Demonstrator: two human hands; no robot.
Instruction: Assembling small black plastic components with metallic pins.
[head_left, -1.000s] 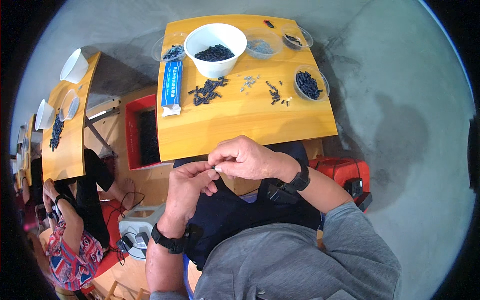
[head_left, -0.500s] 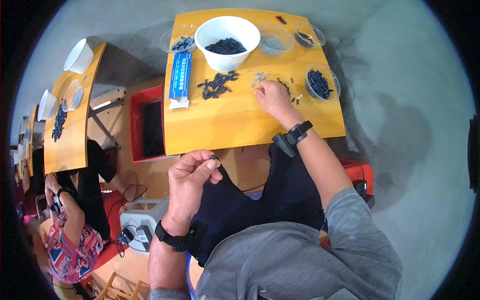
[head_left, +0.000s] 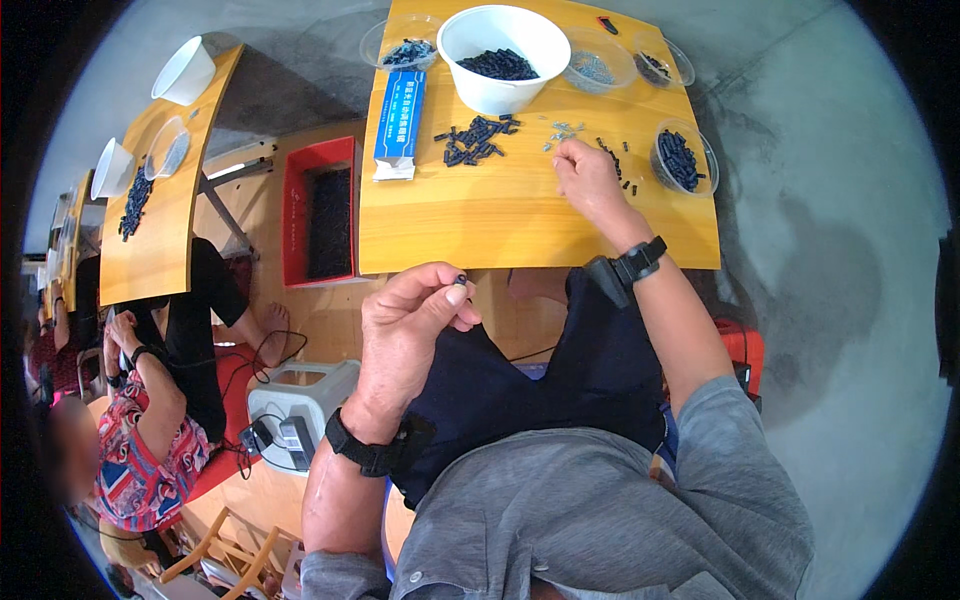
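Observation:
Above my lap, my left hand (head_left: 405, 318) pinches a small black cylindrical part (head_left: 461, 281) between thumb and fingertips. My right hand (head_left: 592, 185) rests over the table with its fingers drawn together, beside a few small silver metal pieces (head_left: 563, 132). Whatever its fingertips hold, if anything, is hidden. To the left of those pieces lies a loose pile of black cylindrical parts (head_left: 472, 140). Several tiny dark parts (head_left: 612, 152) trail off just right of my right hand.
On the yellow table (head_left: 480, 230) stand a white tub (head_left: 505, 95) of black parts, a blue box (head_left: 400, 120) and clear bowls, one (head_left: 680, 160) at the right edge. A red bin (head_left: 300, 220) sits left of the table. Another person (head_left: 150, 430) sits at the left.
The whole view has shifted, so the table sits farther right and higher. Both hands keep nearly the same poses, the left still pinching the black part.

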